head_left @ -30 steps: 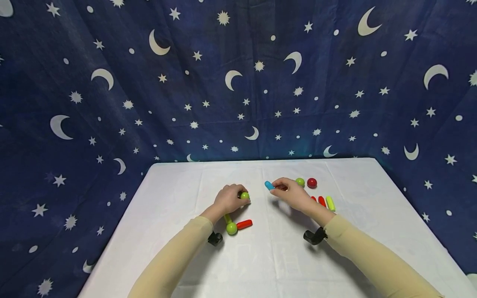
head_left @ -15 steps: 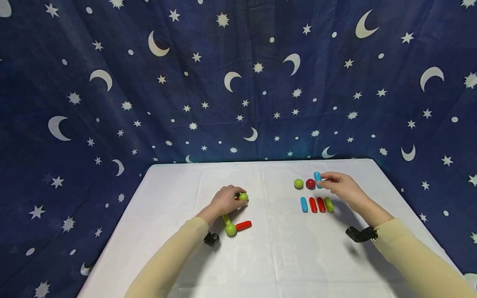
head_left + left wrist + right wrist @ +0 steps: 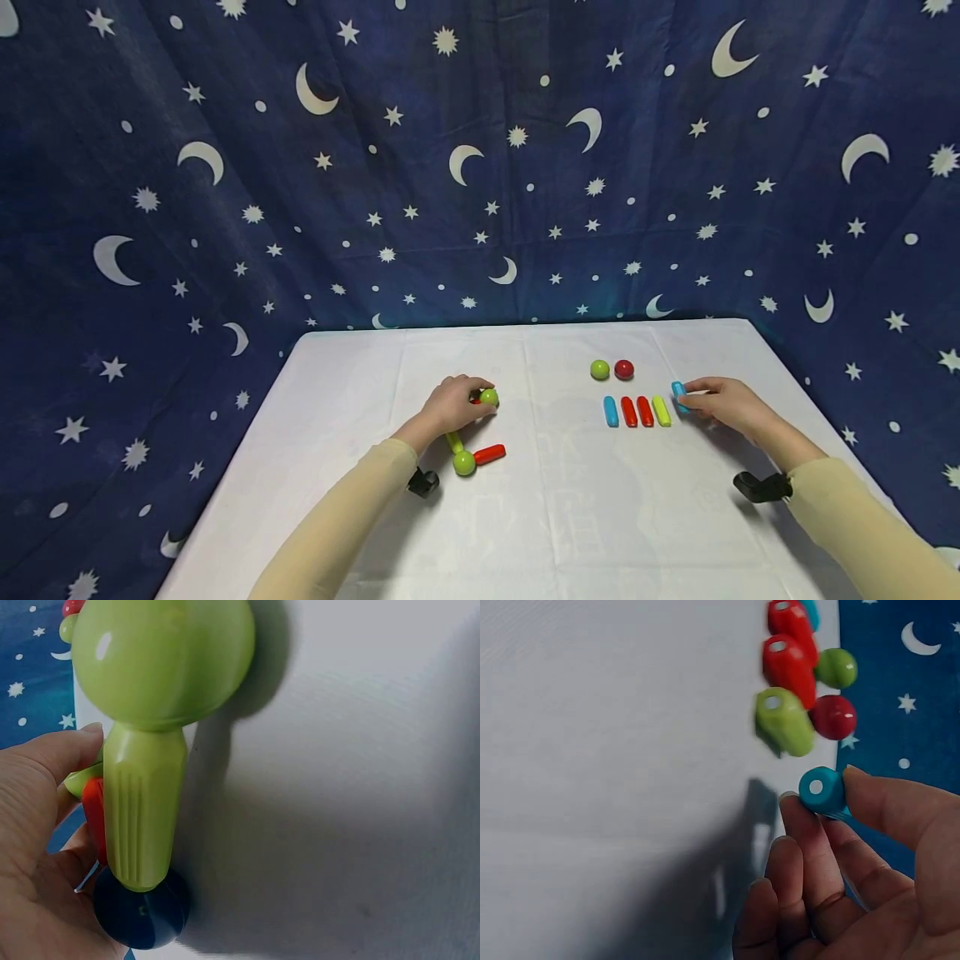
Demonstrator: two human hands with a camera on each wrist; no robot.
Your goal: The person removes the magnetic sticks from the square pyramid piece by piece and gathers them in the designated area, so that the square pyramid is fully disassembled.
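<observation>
My left hand (image 3: 450, 405) grips a joined ball-and-rod toy on the left of the white table. Its thumb and fingers are round the far green ball (image 3: 489, 397) and a red rod (image 3: 94, 814). A light green rod (image 3: 141, 806) links a dark blue ball (image 3: 139, 911) to the near green ball (image 3: 464, 462); another red rod (image 3: 490, 454) sticks out from that ball. On the right, my right hand (image 3: 726, 405) pinches a short blue rod (image 3: 680, 397) between thumb and fingertips, close beside the yellow-green rod (image 3: 661, 411) ending the row.
Two red rods (image 3: 637, 412) and another blue rod (image 3: 611, 412) lie side by side in that row. Behind them sit a loose green ball (image 3: 600, 370) and a red ball (image 3: 624, 369). A dark blue star-and-moon curtain (image 3: 480, 167) hangs past the table's (image 3: 555, 517) far edge.
My right hand has carried the blue rod from the middle of the table rightward, past the red ball, then down to the right end of the rod row. The left hand keeps its hold.
</observation>
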